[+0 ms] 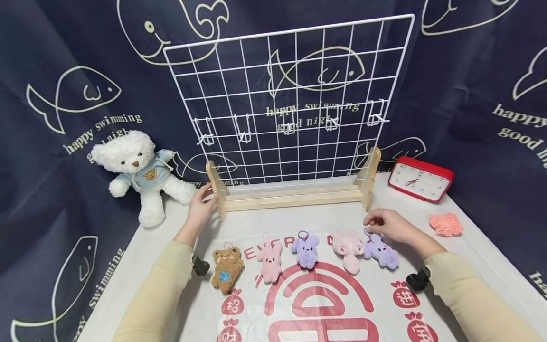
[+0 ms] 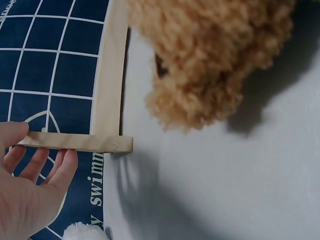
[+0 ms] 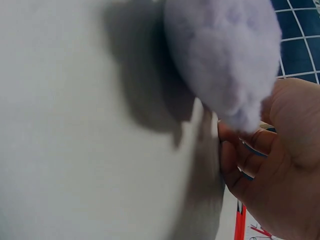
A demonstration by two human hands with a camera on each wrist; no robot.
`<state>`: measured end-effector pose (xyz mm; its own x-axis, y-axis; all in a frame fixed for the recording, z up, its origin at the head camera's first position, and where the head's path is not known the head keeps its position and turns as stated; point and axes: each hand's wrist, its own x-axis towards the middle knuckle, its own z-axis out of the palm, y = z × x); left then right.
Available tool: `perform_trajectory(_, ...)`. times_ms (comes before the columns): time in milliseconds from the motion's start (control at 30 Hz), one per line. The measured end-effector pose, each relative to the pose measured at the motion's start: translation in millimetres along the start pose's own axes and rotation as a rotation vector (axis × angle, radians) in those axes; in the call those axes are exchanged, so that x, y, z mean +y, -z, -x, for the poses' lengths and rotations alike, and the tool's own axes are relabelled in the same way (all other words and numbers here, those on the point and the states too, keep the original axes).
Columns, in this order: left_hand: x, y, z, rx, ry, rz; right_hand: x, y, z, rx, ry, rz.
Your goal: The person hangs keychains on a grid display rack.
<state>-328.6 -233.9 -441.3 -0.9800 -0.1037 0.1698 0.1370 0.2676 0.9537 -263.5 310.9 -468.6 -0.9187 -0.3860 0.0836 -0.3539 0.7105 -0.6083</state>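
My left hand [image 1: 202, 205] grips the left wooden end foot [image 2: 85, 142] of a white wire grid rack [image 1: 295, 187], thumb on one face and fingers on the other. At the right, my right hand [image 1: 391, 224] has curled fingers at the ring of a purple plush keychain [image 1: 381, 251]; in the right wrist view the plush hides the thumb. Left of it lie a pink plush keychain [image 1: 348, 247], another purple plush keychain [image 1: 306, 251], a second pink one [image 1: 270, 261] and a brown bear keychain [image 1: 227, 270].
Several white hooks [image 1: 245, 135] hang in a row on the grid. A white teddy bear [image 1: 145, 166] sits at the left. A red clock [image 1: 420, 179] and a coral fuzzy item [image 1: 446, 224] stand to the right. Dark fish-printed cloth [image 1: 55, 199] surrounds the white table.
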Motion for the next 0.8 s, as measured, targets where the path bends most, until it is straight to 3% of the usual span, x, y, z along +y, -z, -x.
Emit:
perform_trajectory(233,-5.0,-1.1,-2.5,0.008,0.016,0.046,6.9,-1.5,-1.2,0.003,-0.029,-0.030)
perform_trajectory(533,-2.5,2.9,3.3,0.010,0.068,0.060,7.1,-4.3,-1.9,-0.045,0.003,-0.021)
perform_trajectory(800,-0.9,-0.2,1.3,-0.004,0.087,0.059,2.5,5.9,4.7,0.008,-0.006,-0.043)
